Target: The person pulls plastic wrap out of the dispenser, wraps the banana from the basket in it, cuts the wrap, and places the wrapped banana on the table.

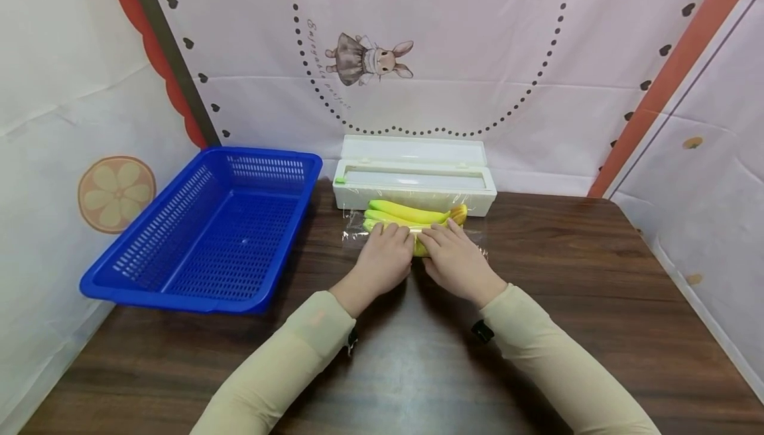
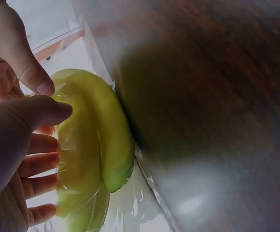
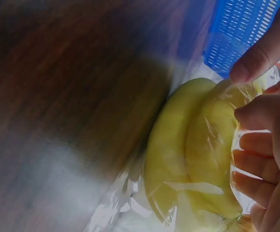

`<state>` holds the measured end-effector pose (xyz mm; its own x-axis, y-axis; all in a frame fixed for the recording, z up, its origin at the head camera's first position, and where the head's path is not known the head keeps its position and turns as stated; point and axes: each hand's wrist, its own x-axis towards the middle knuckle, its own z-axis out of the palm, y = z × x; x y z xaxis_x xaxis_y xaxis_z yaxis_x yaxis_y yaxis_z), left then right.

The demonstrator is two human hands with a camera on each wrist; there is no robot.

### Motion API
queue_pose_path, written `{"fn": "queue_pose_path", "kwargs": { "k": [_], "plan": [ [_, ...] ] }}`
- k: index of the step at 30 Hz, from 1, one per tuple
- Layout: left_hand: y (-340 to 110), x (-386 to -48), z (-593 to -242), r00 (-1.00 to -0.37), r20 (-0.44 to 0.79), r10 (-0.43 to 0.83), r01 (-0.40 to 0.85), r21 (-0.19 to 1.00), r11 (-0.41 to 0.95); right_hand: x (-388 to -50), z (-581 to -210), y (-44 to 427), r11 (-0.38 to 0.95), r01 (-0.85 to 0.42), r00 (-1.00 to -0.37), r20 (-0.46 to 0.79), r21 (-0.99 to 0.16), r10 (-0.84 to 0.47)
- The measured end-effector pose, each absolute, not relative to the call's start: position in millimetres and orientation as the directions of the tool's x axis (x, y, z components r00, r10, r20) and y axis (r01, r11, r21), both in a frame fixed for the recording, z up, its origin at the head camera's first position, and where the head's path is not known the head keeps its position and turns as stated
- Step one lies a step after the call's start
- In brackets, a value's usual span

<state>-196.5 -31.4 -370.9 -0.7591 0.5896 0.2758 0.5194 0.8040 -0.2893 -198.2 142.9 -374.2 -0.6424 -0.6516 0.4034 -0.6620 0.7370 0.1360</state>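
A bunch of yellow bananas (image 1: 412,213) with greenish tips lies on the table, with clear cling film (image 1: 356,233) under and over it. My left hand (image 1: 384,259) is at the near side of the bunch, thumb and fingers gripping the film. Close beside it, my right hand (image 1: 456,262) grips the film nearer the brown stem end. Both wrist views show the film drawn across the bananas (image 2: 113,140), with fingertips against them. Directly behind stands a white cling film box (image 1: 482,203), its lid raised.
A blue perforated basket (image 1: 239,304) stands to the left, with nothing in it. The dark wooden table (image 1: 567,276) extends to the right and front. Printed cloth (image 1: 465,44) hangs behind and at both sides.
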Motion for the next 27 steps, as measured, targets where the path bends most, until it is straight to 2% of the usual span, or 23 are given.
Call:
{"fn": "queue_pose_path", "kwargs": {
  "k": [5,11,16,27],
  "plan": [
    [-25.8,-200.2,-375.9,-0.755,0.253,0.605,0.526,-0.317,0.789,-199.1,-376.4,144.2,0.746,-0.643,-0.653,0.385,0.174,-0.652],
    [-24.6,-208.7,-380.9,-0.719,0.289,0.632,0.524,-0.372,0.766,-200.1,-376.4,145.8,0.75,-0.634,-0.652,0.392,0.186,-0.649],
    [-25.3,-216.5,-384.1,-0.707,0.317,0.632,0.524,-0.366,0.769,-201.7,-376.9,146.8,0.751,-0.637,-0.65,0.403,0.174,-0.644],
    [-21.9,-220.0,-383.3,-0.74,0.275,0.613,0.518,-0.348,0.781,-208.0,-376.0,148.4,0.753,-0.642,-0.662,0.391,0.144,-0.639]
  ]
}}
